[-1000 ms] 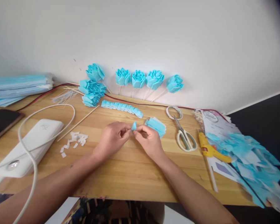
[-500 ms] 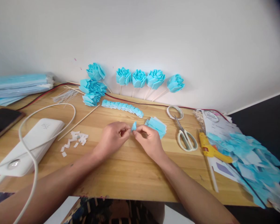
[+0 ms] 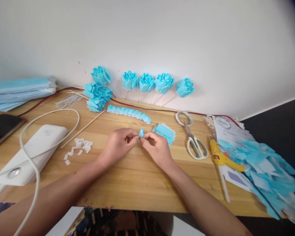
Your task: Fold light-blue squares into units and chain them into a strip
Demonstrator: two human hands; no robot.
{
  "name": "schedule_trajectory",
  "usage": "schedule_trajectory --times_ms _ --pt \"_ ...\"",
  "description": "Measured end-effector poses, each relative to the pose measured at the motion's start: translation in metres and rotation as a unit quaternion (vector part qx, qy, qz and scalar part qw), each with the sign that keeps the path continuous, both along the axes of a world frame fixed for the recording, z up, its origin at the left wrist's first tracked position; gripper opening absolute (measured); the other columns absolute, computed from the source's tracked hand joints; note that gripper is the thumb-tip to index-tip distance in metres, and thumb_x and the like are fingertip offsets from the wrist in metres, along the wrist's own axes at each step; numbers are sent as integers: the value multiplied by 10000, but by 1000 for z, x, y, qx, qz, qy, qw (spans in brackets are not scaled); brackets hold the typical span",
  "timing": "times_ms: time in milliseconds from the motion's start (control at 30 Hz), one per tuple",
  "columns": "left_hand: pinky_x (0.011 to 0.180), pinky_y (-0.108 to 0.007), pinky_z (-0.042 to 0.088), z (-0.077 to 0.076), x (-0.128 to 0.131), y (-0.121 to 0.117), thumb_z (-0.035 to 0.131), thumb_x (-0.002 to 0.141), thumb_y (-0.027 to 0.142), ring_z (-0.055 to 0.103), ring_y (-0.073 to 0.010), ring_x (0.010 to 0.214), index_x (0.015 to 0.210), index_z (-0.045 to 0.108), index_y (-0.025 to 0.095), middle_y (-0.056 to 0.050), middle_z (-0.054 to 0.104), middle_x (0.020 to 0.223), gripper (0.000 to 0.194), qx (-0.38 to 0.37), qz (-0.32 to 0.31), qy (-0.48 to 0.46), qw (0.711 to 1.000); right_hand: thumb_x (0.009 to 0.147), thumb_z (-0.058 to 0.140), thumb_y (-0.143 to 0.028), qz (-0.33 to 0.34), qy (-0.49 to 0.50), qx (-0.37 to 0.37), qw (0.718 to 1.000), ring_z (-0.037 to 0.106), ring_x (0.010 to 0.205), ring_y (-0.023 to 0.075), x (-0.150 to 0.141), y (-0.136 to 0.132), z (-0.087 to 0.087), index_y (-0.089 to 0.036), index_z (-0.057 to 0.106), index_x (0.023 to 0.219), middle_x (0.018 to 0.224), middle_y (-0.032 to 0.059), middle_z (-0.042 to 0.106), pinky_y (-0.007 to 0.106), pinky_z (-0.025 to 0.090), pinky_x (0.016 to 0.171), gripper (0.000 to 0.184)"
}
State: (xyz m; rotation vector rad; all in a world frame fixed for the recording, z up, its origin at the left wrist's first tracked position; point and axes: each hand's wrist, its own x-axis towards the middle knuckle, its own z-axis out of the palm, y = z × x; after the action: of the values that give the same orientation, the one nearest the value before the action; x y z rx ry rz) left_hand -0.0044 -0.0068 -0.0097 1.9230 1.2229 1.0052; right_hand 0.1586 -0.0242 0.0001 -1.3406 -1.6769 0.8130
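Note:
A small folded blue petal (image 3: 141, 132) is pinched between the fingertips of my left hand (image 3: 121, 142) and my right hand (image 3: 158, 147), over the middle of the wooden table. Both hands are closed on it, and its lower part is hidden by the fingers. Just behind my right hand lies a stack of flat blue pieces (image 3: 165, 132). Farther back, a row of folded blue petals (image 3: 129, 113) overlaps in a line. Several white scraps (image 3: 82, 146) are scattered to the left of my left hand.
Blue flowers on sticks (image 3: 146, 82) lean against the wall. Scissors (image 3: 196, 146), a tape roll (image 3: 184, 118), a yellow glue gun (image 3: 225, 159) and loose blue pieces (image 3: 267, 164) lie right. A white power bank (image 3: 36, 154) with a looping cable, a phone (image 3: 6, 129) and a wooden stick (image 3: 83, 128) lie left.

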Motion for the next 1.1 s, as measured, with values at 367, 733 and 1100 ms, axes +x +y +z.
schedule_trajectory --times_ms 367,733,1100 --pt "524 -193 347 1 0 2 516 763 185 454 -85 555 644 588 147 29 551 590 144 -62 0 -66 996 779 576 -226 1 -3 -4 1000 566 679 147 -1 -1 1 -195 599 673 681 -7 622 265 439 684 112" --pt "500 -213 344 12 -2 9 520 806 365 418 -93 528 750 522 168 35 476 591 206 -199 50 -208 956 754 632 -356 -26 163 -111 980 510 642 123 6 6 2 -189 577 671 649 -22 569 247 411 637 194" --pt "501 -214 339 15 -2 7 607 748 362 388 -81 511 697 559 169 50 456 560 206 -215 -43 -186 958 766 616 -363 11 158 -144 977 494 625 119 5 4 3 -192 575 688 643 -27 552 241 400 605 193"
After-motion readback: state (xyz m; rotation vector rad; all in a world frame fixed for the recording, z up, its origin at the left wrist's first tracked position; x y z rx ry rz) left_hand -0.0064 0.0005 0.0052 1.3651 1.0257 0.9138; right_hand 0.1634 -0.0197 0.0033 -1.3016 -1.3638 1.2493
